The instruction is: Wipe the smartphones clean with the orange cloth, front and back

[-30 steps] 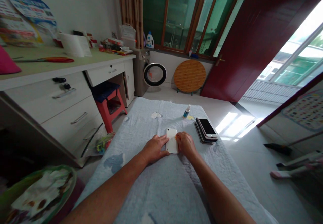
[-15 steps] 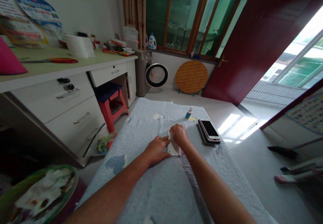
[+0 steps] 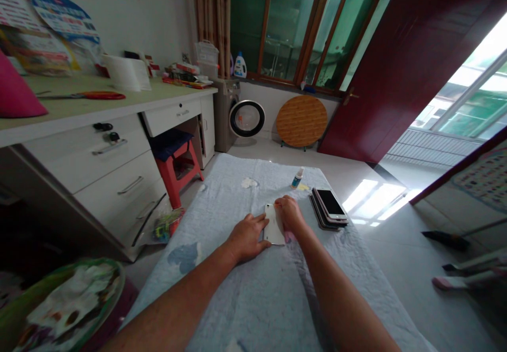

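A soft, wrinkled light-blue cloth [image 3: 253,299] covers the table. On it, in the middle, lies a flat white phone [image 3: 273,225] with rounded corners. The left hand [image 3: 246,237] lies flat and open, its fingers pressing the phone's left edge. The right hand [image 3: 290,213] is half curled on the phone's right side; what it grips I cannot tell. Just right is a stack of dark phones [image 3: 328,208]. Farther away stand a small bottle [image 3: 297,178] and a crumpled white wad [image 3: 249,183].

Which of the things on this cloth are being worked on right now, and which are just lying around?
In use: white phone, steadied by left hand, right hand on it.

Lying about: phone stack, small bottle, crumpled tissue.
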`<action>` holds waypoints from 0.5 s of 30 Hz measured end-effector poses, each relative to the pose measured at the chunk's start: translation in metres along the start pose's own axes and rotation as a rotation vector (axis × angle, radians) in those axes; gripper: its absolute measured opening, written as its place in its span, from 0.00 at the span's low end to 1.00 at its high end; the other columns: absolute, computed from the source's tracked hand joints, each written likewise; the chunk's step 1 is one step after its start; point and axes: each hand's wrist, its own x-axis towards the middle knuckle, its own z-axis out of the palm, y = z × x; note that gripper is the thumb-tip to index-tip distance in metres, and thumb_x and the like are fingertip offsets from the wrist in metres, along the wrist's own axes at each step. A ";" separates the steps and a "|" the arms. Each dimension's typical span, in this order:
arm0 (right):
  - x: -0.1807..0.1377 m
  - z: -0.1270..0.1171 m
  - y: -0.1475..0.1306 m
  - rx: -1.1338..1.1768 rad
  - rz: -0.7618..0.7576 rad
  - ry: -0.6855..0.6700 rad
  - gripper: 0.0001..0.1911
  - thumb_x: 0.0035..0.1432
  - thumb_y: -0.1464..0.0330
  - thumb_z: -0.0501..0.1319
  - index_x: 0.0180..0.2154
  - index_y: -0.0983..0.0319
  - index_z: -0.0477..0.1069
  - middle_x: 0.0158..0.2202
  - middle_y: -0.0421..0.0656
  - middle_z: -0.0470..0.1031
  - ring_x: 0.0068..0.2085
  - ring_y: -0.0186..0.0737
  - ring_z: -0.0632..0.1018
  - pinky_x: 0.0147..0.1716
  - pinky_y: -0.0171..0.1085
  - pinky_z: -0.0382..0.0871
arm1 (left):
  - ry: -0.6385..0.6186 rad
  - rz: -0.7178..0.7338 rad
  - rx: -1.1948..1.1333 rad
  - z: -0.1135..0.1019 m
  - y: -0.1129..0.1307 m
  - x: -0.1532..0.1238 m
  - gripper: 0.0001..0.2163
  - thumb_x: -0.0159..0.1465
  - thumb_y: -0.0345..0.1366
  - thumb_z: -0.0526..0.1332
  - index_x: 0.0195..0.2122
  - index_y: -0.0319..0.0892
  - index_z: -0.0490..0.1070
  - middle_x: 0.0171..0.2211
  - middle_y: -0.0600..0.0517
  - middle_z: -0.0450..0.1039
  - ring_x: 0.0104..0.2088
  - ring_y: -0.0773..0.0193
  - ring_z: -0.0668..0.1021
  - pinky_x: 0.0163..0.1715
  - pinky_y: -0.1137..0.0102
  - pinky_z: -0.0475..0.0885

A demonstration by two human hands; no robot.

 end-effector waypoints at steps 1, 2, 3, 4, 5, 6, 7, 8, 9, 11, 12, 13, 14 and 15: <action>-0.002 0.000 0.004 0.007 0.012 0.003 0.14 0.60 0.72 0.52 0.39 0.63 0.77 0.35 0.45 0.73 0.36 0.36 0.72 0.37 0.31 0.59 | 0.002 0.005 0.001 0.000 0.000 0.000 0.27 0.56 0.45 0.62 0.57 0.42 0.64 0.60 0.46 0.62 0.55 0.49 0.67 0.54 0.60 0.63; -0.004 0.000 0.006 0.017 0.026 0.008 0.14 0.60 0.72 0.52 0.39 0.63 0.77 0.35 0.45 0.73 0.36 0.35 0.72 0.36 0.30 0.59 | 0.004 0.012 0.002 0.001 -0.001 0.000 0.27 0.56 0.44 0.62 0.56 0.41 0.65 0.60 0.46 0.62 0.55 0.49 0.67 0.54 0.60 0.63; -0.006 0.000 0.006 0.029 0.039 0.019 0.14 0.60 0.72 0.52 0.38 0.63 0.77 0.34 0.44 0.72 0.35 0.35 0.71 0.35 0.30 0.59 | 0.006 0.019 0.001 0.000 -0.001 0.000 0.27 0.56 0.44 0.63 0.56 0.41 0.65 0.60 0.45 0.63 0.55 0.49 0.67 0.54 0.60 0.63; -0.008 0.000 0.006 0.040 0.052 0.035 0.14 0.59 0.72 0.52 0.38 0.63 0.77 0.34 0.44 0.72 0.35 0.35 0.71 0.35 0.30 0.59 | 0.005 0.026 0.000 0.000 -0.001 0.000 0.27 0.56 0.44 0.63 0.56 0.41 0.65 0.60 0.45 0.63 0.55 0.49 0.67 0.54 0.60 0.63; -0.010 0.001 0.004 0.051 0.063 0.054 0.14 0.59 0.72 0.52 0.37 0.63 0.77 0.34 0.44 0.71 0.36 0.35 0.70 0.35 0.30 0.58 | 0.003 0.030 -0.003 0.000 -0.002 0.000 0.27 0.56 0.44 0.63 0.56 0.41 0.65 0.60 0.45 0.62 0.55 0.49 0.67 0.54 0.60 0.63; -0.012 0.001 0.002 0.061 0.063 0.068 0.14 0.59 0.72 0.52 0.36 0.63 0.77 0.34 0.44 0.70 0.36 0.35 0.69 0.35 0.30 0.58 | 0.000 0.032 -0.008 -0.001 -0.002 0.000 0.27 0.56 0.44 0.63 0.56 0.42 0.64 0.60 0.45 0.62 0.55 0.49 0.67 0.54 0.60 0.63; -0.015 0.001 -0.001 0.069 0.050 0.075 0.13 0.59 0.72 0.52 0.35 0.64 0.77 0.33 0.44 0.70 0.36 0.36 0.69 0.35 0.31 0.58 | -0.002 0.026 -0.015 -0.001 -0.002 0.000 0.28 0.56 0.44 0.63 0.57 0.43 0.63 0.59 0.46 0.63 0.54 0.50 0.67 0.54 0.61 0.63; -0.018 0.001 -0.005 0.076 0.025 0.071 0.13 0.58 0.73 0.52 0.34 0.64 0.77 0.33 0.43 0.69 0.36 0.36 0.69 0.35 0.31 0.58 | -0.003 0.009 -0.024 -0.001 -0.002 0.000 0.29 0.56 0.44 0.63 0.58 0.44 0.61 0.58 0.45 0.64 0.54 0.50 0.68 0.53 0.61 0.64; -0.022 0.000 -0.008 0.084 -0.007 0.060 0.13 0.58 0.73 0.53 0.32 0.63 0.77 0.33 0.43 0.69 0.36 0.36 0.68 0.36 0.31 0.58 | -0.003 -0.016 -0.033 -0.001 -0.002 -0.001 0.31 0.56 0.45 0.63 0.60 0.44 0.59 0.56 0.45 0.65 0.53 0.51 0.69 0.52 0.62 0.65; -0.033 -0.003 -0.015 0.105 -0.085 0.024 0.13 0.58 0.74 0.53 0.30 0.63 0.77 0.33 0.42 0.69 0.36 0.35 0.68 0.37 0.31 0.59 | -0.001 -0.067 -0.044 0.001 -0.003 -0.001 0.35 0.55 0.46 0.64 0.62 0.43 0.54 0.53 0.44 0.68 0.51 0.51 0.70 0.50 0.63 0.66; -0.039 -0.005 -0.019 0.117 -0.120 0.006 0.13 0.58 0.73 0.54 0.30 0.62 0.76 0.33 0.42 0.69 0.36 0.34 0.69 0.37 0.30 0.59 | 0.001 -0.078 -0.044 0.001 -0.004 -0.001 0.36 0.55 0.46 0.64 0.63 0.42 0.52 0.52 0.43 0.68 0.51 0.51 0.70 0.50 0.63 0.66; -0.047 -0.008 -0.022 0.132 -0.156 -0.016 0.12 0.59 0.73 0.54 0.29 0.61 0.76 0.33 0.42 0.69 0.36 0.34 0.69 0.38 0.30 0.59 | 0.004 -0.079 -0.042 0.002 -0.004 -0.001 0.37 0.55 0.46 0.64 0.63 0.42 0.52 0.53 0.43 0.68 0.52 0.51 0.70 0.51 0.63 0.65; -0.055 -0.011 -0.026 0.146 -0.188 -0.045 0.12 0.59 0.72 0.55 0.29 0.60 0.76 0.33 0.42 0.69 0.37 0.34 0.69 0.38 0.30 0.59 | 0.006 -0.069 -0.040 0.003 -0.005 0.000 0.36 0.55 0.46 0.63 0.62 0.42 0.53 0.54 0.43 0.67 0.53 0.51 0.69 0.51 0.63 0.65; -0.064 -0.014 -0.029 0.165 -0.196 -0.068 0.12 0.59 0.71 0.55 0.29 0.60 0.76 0.34 0.42 0.70 0.38 0.35 0.69 0.38 0.30 0.60 | 0.006 -0.055 -0.041 0.004 -0.006 0.000 0.35 0.56 0.46 0.63 0.62 0.42 0.54 0.55 0.44 0.67 0.53 0.51 0.68 0.52 0.63 0.65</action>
